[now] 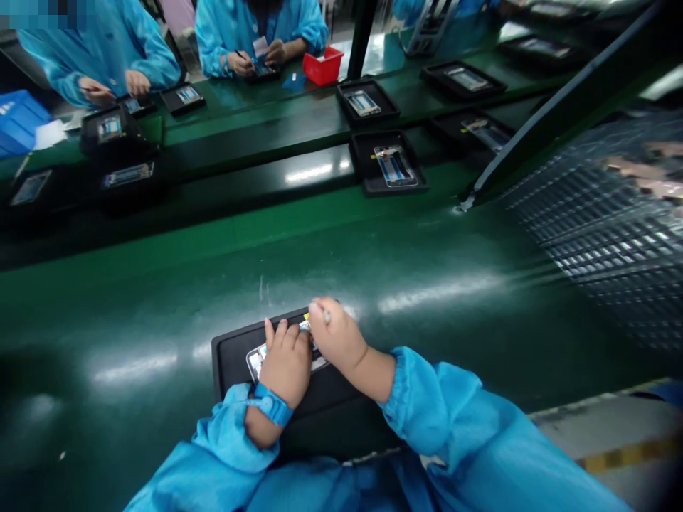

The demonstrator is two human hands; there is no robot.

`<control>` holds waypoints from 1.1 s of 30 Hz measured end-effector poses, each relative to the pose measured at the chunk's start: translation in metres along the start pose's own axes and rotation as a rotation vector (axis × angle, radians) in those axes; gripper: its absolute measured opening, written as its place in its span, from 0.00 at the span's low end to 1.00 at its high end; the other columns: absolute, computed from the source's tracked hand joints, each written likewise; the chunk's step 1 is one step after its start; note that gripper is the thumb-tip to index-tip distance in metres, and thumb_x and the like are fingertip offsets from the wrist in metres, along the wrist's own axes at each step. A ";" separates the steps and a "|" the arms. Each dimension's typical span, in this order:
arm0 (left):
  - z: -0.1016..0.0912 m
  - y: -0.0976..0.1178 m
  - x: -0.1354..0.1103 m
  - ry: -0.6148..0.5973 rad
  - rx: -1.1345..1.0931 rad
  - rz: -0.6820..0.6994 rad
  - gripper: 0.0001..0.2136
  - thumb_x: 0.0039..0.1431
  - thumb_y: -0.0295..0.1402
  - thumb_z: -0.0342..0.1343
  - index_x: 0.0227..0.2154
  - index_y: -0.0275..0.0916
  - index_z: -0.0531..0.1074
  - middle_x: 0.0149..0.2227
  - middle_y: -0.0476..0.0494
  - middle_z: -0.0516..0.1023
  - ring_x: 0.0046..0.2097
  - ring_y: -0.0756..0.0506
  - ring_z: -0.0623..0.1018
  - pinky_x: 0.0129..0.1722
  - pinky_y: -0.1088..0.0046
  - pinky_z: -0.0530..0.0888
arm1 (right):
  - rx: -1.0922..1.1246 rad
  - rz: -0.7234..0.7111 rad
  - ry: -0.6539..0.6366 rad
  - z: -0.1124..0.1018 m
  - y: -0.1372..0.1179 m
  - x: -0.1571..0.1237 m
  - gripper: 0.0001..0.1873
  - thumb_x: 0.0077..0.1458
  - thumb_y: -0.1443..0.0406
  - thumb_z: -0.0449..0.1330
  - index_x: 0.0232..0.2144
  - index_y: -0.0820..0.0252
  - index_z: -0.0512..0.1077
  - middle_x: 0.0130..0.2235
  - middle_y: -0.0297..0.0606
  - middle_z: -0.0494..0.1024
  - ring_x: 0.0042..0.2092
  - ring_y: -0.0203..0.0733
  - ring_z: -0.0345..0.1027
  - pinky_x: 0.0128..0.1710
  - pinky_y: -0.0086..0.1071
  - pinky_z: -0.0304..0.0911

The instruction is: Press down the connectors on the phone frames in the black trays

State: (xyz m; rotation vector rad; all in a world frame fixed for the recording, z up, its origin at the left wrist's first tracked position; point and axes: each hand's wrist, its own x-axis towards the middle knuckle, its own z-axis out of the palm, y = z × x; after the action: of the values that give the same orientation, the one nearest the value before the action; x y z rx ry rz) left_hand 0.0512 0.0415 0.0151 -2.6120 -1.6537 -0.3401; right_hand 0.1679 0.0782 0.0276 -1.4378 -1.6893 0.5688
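Note:
A black tray (230, 354) lies on the green belt right in front of me, with a phone frame (255, 360) in it. My left hand (287, 360) rests flat on the phone frame, fingers stretched forward; a blue strap circles its wrist. My right hand (336, 334) is closed in a pinch just beyond it, gripping a thin pale tool whose tip shows at the knuckles, over the frame's far end where a small yellow tab sticks out. Both sleeves are blue.
More black trays with phone frames (393, 168) ride the dark conveyor (256, 185) beyond. Two people in blue coats work across the line, beside a red bin (323, 67). A grid-patterned plastic sheet (602, 227) lies at right. A blue crate (18, 121) stands far left.

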 end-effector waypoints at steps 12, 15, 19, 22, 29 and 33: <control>-0.003 -0.001 0.006 -0.021 -0.253 -0.234 0.07 0.52 0.25 0.50 0.32 0.39 0.71 0.38 0.46 0.73 0.47 0.42 0.67 0.55 0.55 0.57 | 0.265 0.461 0.046 0.003 0.013 -0.007 0.20 0.52 0.52 0.49 0.40 0.61 0.64 0.32 0.40 0.74 0.34 0.43 0.70 0.33 0.37 0.65; -0.004 0.002 0.009 -0.030 -0.258 -0.275 0.06 0.52 0.27 0.51 0.31 0.40 0.71 0.37 0.46 0.73 0.46 0.43 0.67 0.55 0.56 0.56 | 0.282 0.468 0.039 0.003 0.015 -0.007 0.21 0.52 0.52 0.49 0.41 0.60 0.64 0.32 0.40 0.74 0.34 0.43 0.70 0.32 0.37 0.65; -0.004 0.005 0.010 -0.015 -0.248 -0.280 0.06 0.52 0.27 0.50 0.31 0.41 0.71 0.37 0.47 0.72 0.46 0.44 0.66 0.55 0.57 0.55 | 0.274 0.470 0.046 0.003 0.013 -0.007 0.21 0.52 0.52 0.49 0.40 0.61 0.65 0.30 0.38 0.75 0.33 0.42 0.70 0.32 0.36 0.65; -0.002 0.005 0.009 0.020 -0.240 -0.282 0.07 0.52 0.26 0.49 0.30 0.40 0.71 0.36 0.47 0.73 0.45 0.44 0.67 0.55 0.57 0.55 | 0.273 0.473 0.067 0.002 0.011 -0.006 0.20 0.52 0.52 0.49 0.39 0.62 0.65 0.29 0.38 0.75 0.32 0.41 0.70 0.32 0.36 0.65; 0.000 0.003 0.006 0.084 -0.232 -0.231 0.07 0.53 0.26 0.48 0.28 0.39 0.71 0.33 0.47 0.74 0.45 0.43 0.68 0.54 0.57 0.57 | 0.319 0.481 0.088 0.003 0.011 -0.005 0.20 0.52 0.53 0.49 0.40 0.62 0.63 0.28 0.37 0.75 0.27 0.38 0.69 0.30 0.34 0.65; -0.001 0.004 0.002 0.050 -0.163 -0.160 0.07 0.53 0.27 0.48 0.29 0.37 0.72 0.35 0.44 0.73 0.47 0.40 0.68 0.55 0.54 0.57 | 0.279 0.437 0.088 0.003 0.013 -0.007 0.19 0.52 0.54 0.50 0.40 0.62 0.64 0.29 0.39 0.75 0.31 0.40 0.70 0.32 0.36 0.65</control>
State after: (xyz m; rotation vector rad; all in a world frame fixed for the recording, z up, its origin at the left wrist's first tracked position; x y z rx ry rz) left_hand 0.0555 0.0413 0.0170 -2.5608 -1.8991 -0.5635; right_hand 0.1727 0.0754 0.0136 -1.6020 -1.1729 0.9249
